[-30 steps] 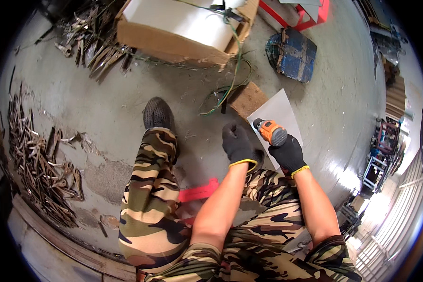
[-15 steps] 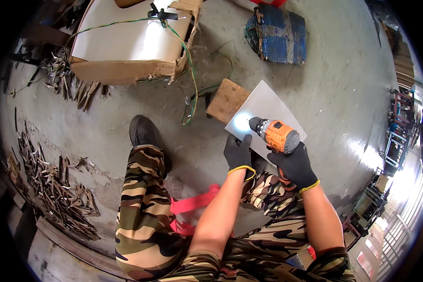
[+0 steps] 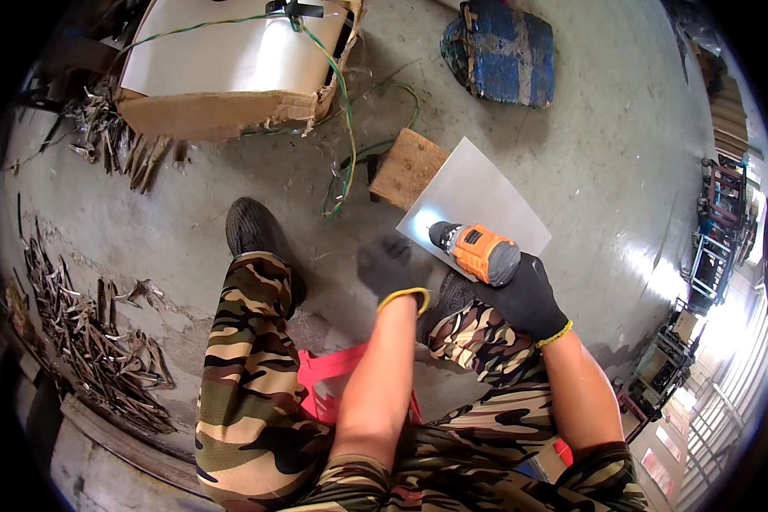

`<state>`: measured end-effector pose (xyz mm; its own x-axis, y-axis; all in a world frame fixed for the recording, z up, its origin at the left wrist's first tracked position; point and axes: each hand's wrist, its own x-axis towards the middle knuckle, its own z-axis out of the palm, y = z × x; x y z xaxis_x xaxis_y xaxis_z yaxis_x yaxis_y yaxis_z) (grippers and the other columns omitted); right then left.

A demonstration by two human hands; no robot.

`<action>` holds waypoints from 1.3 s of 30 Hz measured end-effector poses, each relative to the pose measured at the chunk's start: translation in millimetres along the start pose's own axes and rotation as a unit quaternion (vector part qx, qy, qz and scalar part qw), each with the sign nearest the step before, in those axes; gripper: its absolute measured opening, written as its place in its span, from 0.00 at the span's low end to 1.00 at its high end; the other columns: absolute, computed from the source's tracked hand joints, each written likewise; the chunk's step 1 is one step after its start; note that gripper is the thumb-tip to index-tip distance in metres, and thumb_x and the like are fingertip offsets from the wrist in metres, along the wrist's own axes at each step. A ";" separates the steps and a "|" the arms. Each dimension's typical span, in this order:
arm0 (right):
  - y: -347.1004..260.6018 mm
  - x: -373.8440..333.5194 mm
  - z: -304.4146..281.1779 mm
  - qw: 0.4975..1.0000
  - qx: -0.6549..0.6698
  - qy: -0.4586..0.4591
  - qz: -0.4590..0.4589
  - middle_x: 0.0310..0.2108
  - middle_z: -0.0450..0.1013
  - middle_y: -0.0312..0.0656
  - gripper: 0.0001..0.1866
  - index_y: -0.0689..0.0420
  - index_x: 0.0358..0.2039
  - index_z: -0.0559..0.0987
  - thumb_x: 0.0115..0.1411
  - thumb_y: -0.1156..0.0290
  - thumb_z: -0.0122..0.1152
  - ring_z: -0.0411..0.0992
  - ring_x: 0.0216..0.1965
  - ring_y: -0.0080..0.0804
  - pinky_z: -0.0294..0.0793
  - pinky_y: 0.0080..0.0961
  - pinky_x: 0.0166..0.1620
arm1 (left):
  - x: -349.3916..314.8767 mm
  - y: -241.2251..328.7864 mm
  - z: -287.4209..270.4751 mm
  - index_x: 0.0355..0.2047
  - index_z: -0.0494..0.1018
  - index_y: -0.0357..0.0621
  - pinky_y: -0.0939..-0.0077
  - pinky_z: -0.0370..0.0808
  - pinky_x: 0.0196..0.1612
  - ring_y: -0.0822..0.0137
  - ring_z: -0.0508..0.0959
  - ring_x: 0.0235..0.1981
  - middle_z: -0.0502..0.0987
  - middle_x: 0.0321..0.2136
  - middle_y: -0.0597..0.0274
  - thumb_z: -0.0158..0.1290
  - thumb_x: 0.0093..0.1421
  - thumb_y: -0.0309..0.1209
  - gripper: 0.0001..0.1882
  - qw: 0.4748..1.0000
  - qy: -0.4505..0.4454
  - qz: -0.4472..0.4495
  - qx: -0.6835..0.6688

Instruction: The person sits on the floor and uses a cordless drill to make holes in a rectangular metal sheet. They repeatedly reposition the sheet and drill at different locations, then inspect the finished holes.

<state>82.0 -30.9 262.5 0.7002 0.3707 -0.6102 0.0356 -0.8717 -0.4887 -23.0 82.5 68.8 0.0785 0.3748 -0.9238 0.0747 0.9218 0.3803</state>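
Note:
My right hand (image 3: pixel 525 299), in a dark glove with a yellow cuff, grips an orange and grey cordless drill (image 3: pixel 485 253). The drill's black chuck points left at one corner of a pale flat sheet (image 3: pixel 484 194), and its lamp makes a bright spot there. Part of the sheet lies over a small wooden block or stool (image 3: pixel 409 168). My left hand (image 3: pixel 391 266), gloved the same way, hovers just left of the sheet's near corner, apart from it. Motion smears its fingers, so their pose is unclear.
A torn cardboard box (image 3: pixel 205 115) with white sheets stands at the upper left. A green-yellow cord (image 3: pixel 346 111) trails from it. Beyond the sheet sits a taped blue bundle (image 3: pixel 510 55). Metal strips (image 3: pixel 94 341) pile at left. A red plastic stool (image 3: pixel 320 371) is between my legs.
My left hand has let go of the sheet's near edge and moved left. My right hand still holds the drill over the same corner. The whole view has shifted slightly.

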 end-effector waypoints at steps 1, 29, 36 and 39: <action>0.2 -0.1 0.8 1.000 -0.005 0.018 -0.018 0.37 0.80 0.53 0.18 0.57 0.41 0.82 0.51 0.63 0.70 0.77 0.40 0.54 0.78 0.41 0.42 | 1.4 7.6 -4.2 0.48 0.73 0.37 0.73 0.76 0.37 0.66 0.77 0.34 0.77 0.34 0.59 0.51 0.64 0.29 0.14 0.989 0.047 -0.061 -0.123; 6.7 19.0 30.8 0.999 0.007 -0.030 0.043 0.34 0.80 0.53 0.19 0.59 0.39 0.83 0.51 0.60 0.72 0.80 0.39 0.50 0.78 0.37 0.42 | -19.1 -49.3 41.3 0.33 0.75 0.43 0.67 0.77 0.40 0.66 0.78 0.34 0.77 0.32 0.62 0.53 0.63 0.37 0.10 0.978 -0.128 -0.106 -0.124; 15.4 19.6 35.0 1.000 -0.014 -0.016 0.011 0.34 0.80 0.54 0.19 0.59 0.39 0.83 0.51 0.60 0.72 0.80 0.39 0.50 0.78 0.37 0.42 | -6.6 -66.3 36.9 0.35 0.75 0.40 0.66 0.77 0.40 0.65 0.78 0.35 0.78 0.33 0.61 0.51 0.65 0.37 0.12 0.985 -0.129 -0.080 -0.083; 15.2 20.3 33.3 1.000 -0.007 -0.016 0.003 0.34 0.80 0.54 0.19 0.59 0.39 0.83 0.51 0.60 0.72 0.79 0.39 0.51 0.78 0.38 0.41 | -2.7 -72.1 38.5 0.36 0.75 0.41 0.64 0.78 0.40 0.61 0.80 0.35 0.79 0.35 0.58 0.48 0.67 0.37 0.13 0.985 -0.114 -0.087 -0.097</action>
<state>73.0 -25.9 221.9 0.6778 0.3749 -0.6325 0.0413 -0.8783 -0.4763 9.6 11.3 45.5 0.3035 0.1982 -0.9320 -0.0839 0.9799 0.1810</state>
